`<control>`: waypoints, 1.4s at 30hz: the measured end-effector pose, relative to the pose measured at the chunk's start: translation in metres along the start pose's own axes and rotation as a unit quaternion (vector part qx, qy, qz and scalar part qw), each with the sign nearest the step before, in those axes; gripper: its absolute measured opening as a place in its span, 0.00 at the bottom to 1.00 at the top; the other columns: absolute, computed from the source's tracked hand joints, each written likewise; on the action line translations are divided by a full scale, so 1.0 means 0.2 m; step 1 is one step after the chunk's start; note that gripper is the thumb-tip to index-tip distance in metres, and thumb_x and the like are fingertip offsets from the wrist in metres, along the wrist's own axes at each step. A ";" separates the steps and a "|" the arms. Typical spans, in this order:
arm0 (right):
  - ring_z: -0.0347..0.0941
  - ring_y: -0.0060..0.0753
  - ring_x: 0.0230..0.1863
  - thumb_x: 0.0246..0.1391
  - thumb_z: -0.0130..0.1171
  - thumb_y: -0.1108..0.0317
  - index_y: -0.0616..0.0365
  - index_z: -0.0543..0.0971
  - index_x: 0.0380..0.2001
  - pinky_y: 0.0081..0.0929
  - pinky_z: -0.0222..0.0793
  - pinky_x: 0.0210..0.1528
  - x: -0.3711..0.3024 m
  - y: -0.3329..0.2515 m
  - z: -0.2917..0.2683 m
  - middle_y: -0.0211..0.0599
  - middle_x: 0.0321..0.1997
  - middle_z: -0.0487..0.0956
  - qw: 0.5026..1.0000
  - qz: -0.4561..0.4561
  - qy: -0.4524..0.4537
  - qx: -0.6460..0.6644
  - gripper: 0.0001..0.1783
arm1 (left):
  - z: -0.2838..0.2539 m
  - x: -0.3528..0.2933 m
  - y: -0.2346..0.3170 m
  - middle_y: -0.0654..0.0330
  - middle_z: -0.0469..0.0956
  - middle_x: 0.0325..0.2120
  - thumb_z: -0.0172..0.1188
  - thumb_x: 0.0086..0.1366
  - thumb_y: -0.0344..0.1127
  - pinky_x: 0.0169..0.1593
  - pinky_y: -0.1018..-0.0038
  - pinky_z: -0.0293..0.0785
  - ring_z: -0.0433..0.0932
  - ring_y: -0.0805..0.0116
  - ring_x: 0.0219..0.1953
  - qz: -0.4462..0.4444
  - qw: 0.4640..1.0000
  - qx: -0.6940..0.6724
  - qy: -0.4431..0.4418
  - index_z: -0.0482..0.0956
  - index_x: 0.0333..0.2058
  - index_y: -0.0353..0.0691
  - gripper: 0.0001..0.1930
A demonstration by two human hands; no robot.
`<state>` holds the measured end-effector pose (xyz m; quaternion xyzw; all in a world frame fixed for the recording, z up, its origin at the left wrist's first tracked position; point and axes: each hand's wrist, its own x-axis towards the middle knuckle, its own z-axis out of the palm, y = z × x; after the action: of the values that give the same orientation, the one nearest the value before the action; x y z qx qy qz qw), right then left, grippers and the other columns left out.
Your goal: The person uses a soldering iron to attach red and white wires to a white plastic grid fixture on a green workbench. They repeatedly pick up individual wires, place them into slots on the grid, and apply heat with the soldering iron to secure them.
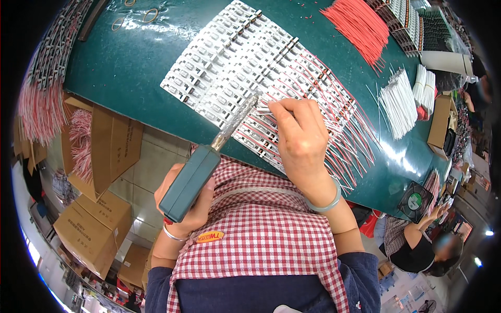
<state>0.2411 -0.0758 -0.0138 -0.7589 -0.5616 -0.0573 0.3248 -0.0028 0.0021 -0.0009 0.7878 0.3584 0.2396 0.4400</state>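
Note:
My left hand (201, 206) is closed round the dark green handle of a soldering gun (191, 181). Its long silvery barrel points up and right, with the tip over the rows of white plastic parts (222, 57) on the table. Close to that tip, my right hand (302, 143) pinches a thin wire (267, 102) between thumb and forefinger against one of the parts. Red and white wires (360, 148) trail rightward from the nearer and right-hand rows. Parts in the left and far rows carry no visible wires. My right hand hides some wires beneath it.
Bundles of red wires (360, 31) and white wires (397, 104) lie on the green table (125, 68). Rubber bands (150, 15) sit at the far left. Cardboard boxes (91, 232) stand at left below the table. A black fan (416, 202) is near another person (417, 245) at right.

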 end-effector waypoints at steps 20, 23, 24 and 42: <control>0.73 0.41 0.37 0.40 0.62 0.81 0.69 0.82 0.39 0.34 0.73 0.36 0.03 0.04 -0.01 0.42 0.37 0.78 1.000 -0.003 0.007 -0.004 0.17 | 0.04 0.08 0.03 0.49 0.83 0.35 0.71 0.53 0.23 0.40 0.69 0.81 0.86 0.55 0.35 0.005 1.000 -0.005 -0.020 0.83 0.38 0.29 0.13; 0.73 0.41 0.37 0.40 0.62 0.80 0.69 0.82 0.39 0.34 0.73 0.36 0.03 0.04 -0.01 0.42 0.38 0.78 1.000 0.000 0.004 -0.007 0.17 | 0.03 0.13 0.07 0.49 0.83 0.36 0.71 0.52 0.23 0.40 0.69 0.81 0.85 0.55 0.34 0.040 0.999 0.022 -0.019 0.83 0.37 0.29 0.12; 0.73 0.41 0.37 0.40 0.62 0.80 0.69 0.82 0.39 0.34 0.73 0.36 0.03 0.04 -0.01 0.42 0.38 0.78 1.000 0.001 0.004 -0.009 0.17 | 0.04 0.14 0.08 0.49 0.83 0.35 0.71 0.51 0.23 0.39 0.69 0.81 0.85 0.56 0.34 0.035 0.999 0.020 -0.017 0.83 0.37 0.29 0.12; 0.75 0.40 0.35 0.41 0.65 0.87 0.64 0.84 0.39 0.33 0.73 0.35 0.05 0.01 -0.02 0.39 0.35 0.80 1.000 0.026 0.005 -0.011 0.18 | 0.01 0.04 0.00 0.49 0.84 0.37 0.71 0.54 0.24 0.37 0.70 0.80 0.85 0.56 0.34 -0.025 0.999 -0.008 -0.022 0.84 0.41 0.30 0.14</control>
<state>0.2474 -0.0705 -0.0076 -0.7767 -0.5388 -0.0591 0.3208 0.0028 0.0077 -0.0014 0.7801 0.3665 0.2133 0.4600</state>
